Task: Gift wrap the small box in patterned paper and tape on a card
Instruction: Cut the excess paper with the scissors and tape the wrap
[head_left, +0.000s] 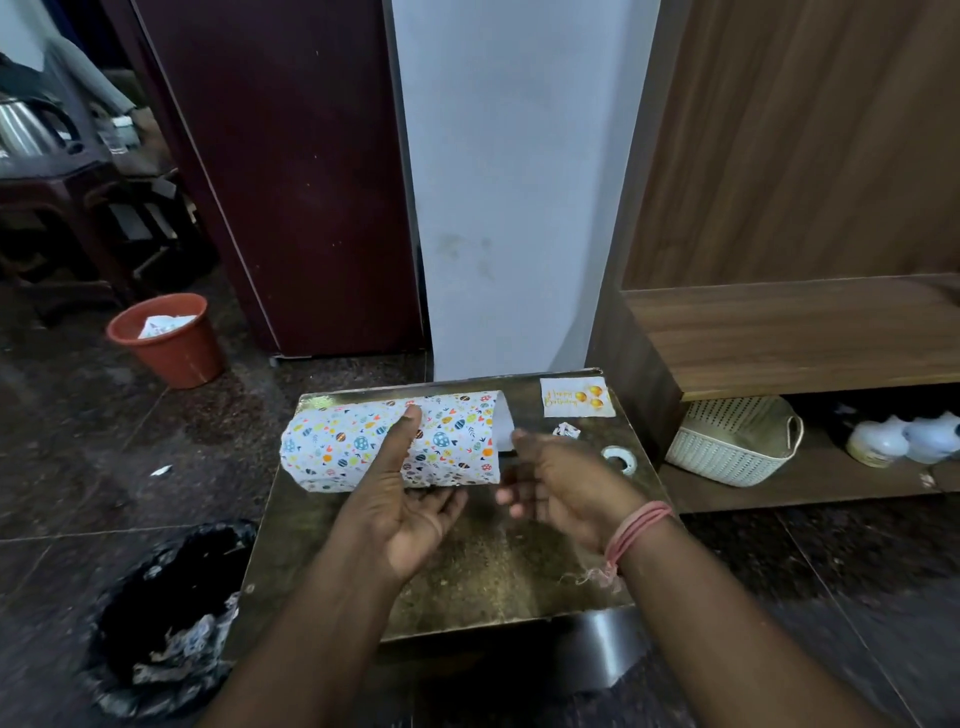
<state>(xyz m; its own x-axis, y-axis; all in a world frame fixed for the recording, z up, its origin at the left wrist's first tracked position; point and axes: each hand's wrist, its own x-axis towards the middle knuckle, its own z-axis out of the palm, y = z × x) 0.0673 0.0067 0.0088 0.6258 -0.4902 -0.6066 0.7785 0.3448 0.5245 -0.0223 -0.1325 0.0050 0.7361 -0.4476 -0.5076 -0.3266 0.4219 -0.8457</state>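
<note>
A box wrapped in white paper with coloured egg patterns (337, 441) lies across the far half of a small gold-brown table (483, 571). The paper's right end stands open, its white inside showing. My left hand (402, 499) holds the package in the middle, thumb pressed on top and fingers under its near side. Just right of the open end hovers my right hand (561, 488), fingers loosely curled and blurred, holding nothing that I can see. A white "Happy Birthday" card (575, 397) lies at the table's far right corner. A tape roll (621, 458) sits right of my right hand.
A crumpled paper scrap (566, 430) lies near the card. On the floor at left stand an orange bin (174, 343) and a black-lined bin (166, 618). A white basket (735, 441) sits on a low wooden shelf at right. A maroon cabinet and white pillar rise behind.
</note>
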